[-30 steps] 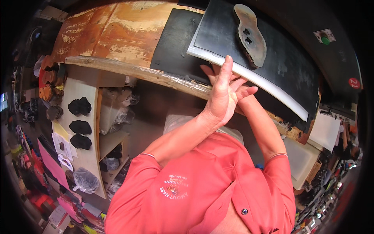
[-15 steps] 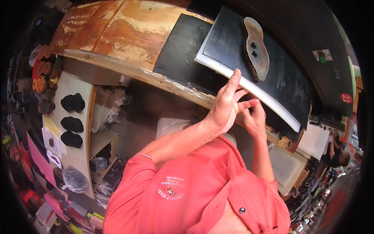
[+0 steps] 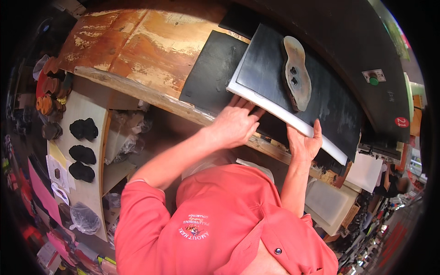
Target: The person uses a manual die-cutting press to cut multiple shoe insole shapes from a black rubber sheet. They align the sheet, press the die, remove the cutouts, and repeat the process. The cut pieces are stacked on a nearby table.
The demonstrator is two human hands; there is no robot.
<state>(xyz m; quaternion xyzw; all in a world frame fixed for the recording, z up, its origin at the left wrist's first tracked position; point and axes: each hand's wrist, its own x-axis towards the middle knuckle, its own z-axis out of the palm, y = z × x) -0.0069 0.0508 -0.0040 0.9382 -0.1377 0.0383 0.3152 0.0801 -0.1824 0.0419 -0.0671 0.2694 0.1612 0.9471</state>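
My right hand point(image 3: 305, 143) holds the near edge of a thick white board point(image 3: 293, 119), its thumb up against the edge and the fingers beneath. Farther left, my left hand point(image 3: 234, 124) reaches below the same edge with fingers stretched and a little apart; their tips are partly hidden under the board. On the board lies a black sheet point(image 3: 261, 59). A sole-shaped cutting die point(image 3: 300, 75) with small dark holes rests on top of that sheet. Another black sheet point(image 3: 208, 68) lies on the bench just left of the board.
The worn wooden bench point(image 3: 156, 41) extends to the left. A dark machine panel with a green button point(image 3: 374, 81) stands at the right. Below the bench, a shelf unit point(image 3: 98, 192) carries black rounded pieces point(image 3: 83, 129) and a clear plastic bag point(image 3: 85, 217).
My hands, close together before, have separated. My left hand has moved left and down to the board's underside; my right hand has taken hold of the near edge.
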